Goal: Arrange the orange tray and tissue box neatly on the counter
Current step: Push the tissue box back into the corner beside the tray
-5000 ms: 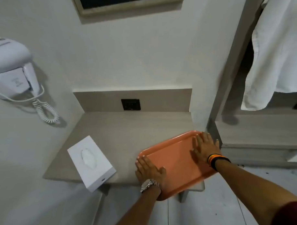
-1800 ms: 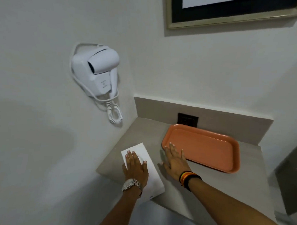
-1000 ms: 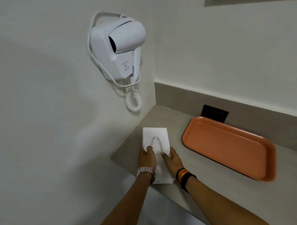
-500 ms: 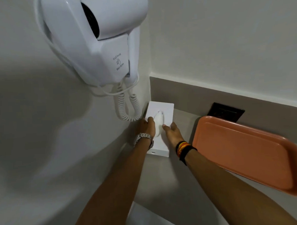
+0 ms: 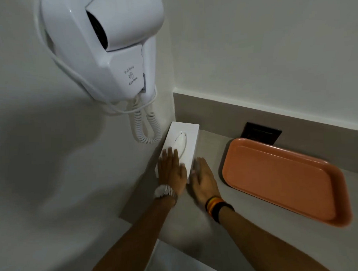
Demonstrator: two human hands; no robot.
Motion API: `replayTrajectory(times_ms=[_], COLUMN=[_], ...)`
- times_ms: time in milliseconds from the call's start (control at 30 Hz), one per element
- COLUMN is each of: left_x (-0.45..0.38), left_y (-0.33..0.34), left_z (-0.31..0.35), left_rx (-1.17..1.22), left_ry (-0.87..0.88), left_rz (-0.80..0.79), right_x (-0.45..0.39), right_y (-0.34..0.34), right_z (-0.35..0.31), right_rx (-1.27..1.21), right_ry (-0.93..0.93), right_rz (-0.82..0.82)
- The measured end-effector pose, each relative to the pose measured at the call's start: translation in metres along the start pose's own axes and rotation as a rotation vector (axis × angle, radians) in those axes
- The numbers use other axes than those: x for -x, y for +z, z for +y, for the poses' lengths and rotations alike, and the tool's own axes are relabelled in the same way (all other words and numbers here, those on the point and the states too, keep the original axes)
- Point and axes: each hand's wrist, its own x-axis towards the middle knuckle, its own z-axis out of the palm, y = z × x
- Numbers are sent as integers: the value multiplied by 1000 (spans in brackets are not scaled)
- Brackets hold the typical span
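The white tissue box [image 5: 179,147] lies flat on the grey table [image 5: 209,211], pushed into the back left corner with its long left side along the side wall and its far end close to the low backsplash. A tissue pokes up from the oval slot on its top.

The left hand [image 5: 171,171] rests palm down on the near end of the box, fingers flat and spread (nothing is gripped). A silver watch [image 5: 163,191] sits on that wrist. The right hand [image 5: 203,181] lies open too, flat on the table just beside the box's near right corner, its fingertips at the box's edge; whether they actually touch it I cannot tell. Striped and black bands [image 5: 216,207] circle the right wrist.

The orange tray [image 5: 283,178] sits to the right on the same table, apart from the box with a strip of bare surface between them. Its long back edge runs near the backsplash, and its far left corner partly covers a dark wall socket [image 5: 261,132].

Above the box a white hair dryer [image 5: 108,46] hangs in its holder on the side wall, its coiled cord [image 5: 147,128] looping down to just over the box's far left corner.
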Motion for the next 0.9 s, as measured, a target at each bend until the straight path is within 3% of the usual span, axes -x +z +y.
replayTrajectory(times_ms=[133,333,900], left_x=[66,88,37], left_y=[26,31,16], left_z=[2,15,-33], left_rx=[-94,-226,-411], left_ry=[179,203,244], left_rz=[26,-53,-202], right_x=[65,98,103], right_y=[4,0,1], right_z=[54,87,102], right_rx=[398,742,779], right_ry=[-120,-162,-162], right_rz=[-29,-143,-85])
